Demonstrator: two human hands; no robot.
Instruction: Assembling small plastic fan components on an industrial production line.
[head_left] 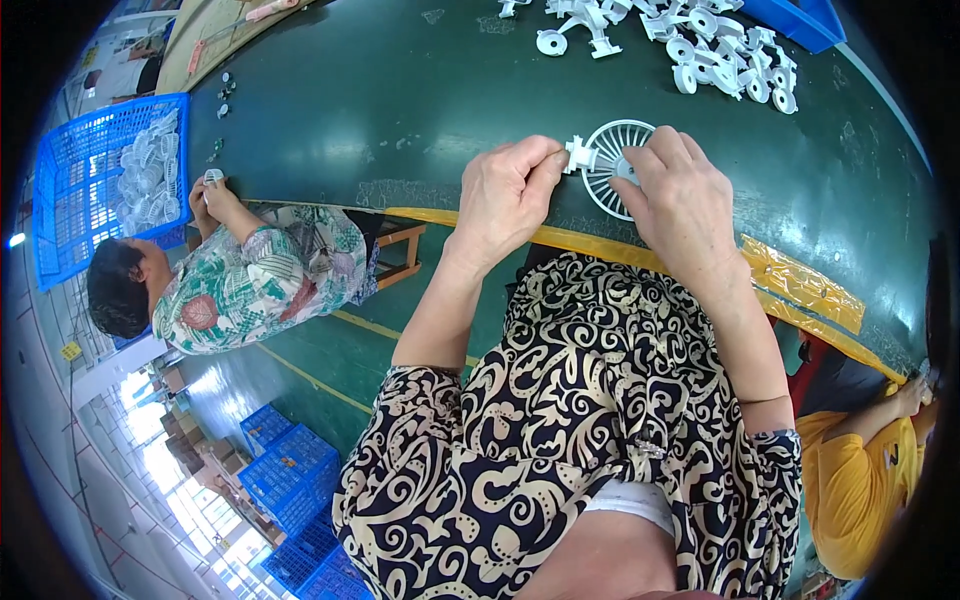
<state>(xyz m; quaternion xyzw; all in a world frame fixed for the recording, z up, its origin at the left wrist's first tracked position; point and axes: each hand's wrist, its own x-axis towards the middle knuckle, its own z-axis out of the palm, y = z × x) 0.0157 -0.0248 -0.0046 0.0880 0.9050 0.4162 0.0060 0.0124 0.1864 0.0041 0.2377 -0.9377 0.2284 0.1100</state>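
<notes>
Left hand: pinching white bracket.
Right hand: pinching spoked disc near hub.
White bracket: at disc's left rim.
Green table: white parts heaped beyond.

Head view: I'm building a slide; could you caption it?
Bare hands hold a small white fitting and a white spoked disc over a green table.

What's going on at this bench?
The person's left hand pinches a small white part against the left rim of a round, slatted white piece, held in the right hand above the green table. Can't tell if they're joined. More white parts lie across the table; a co-worker sits to the left.
</notes>
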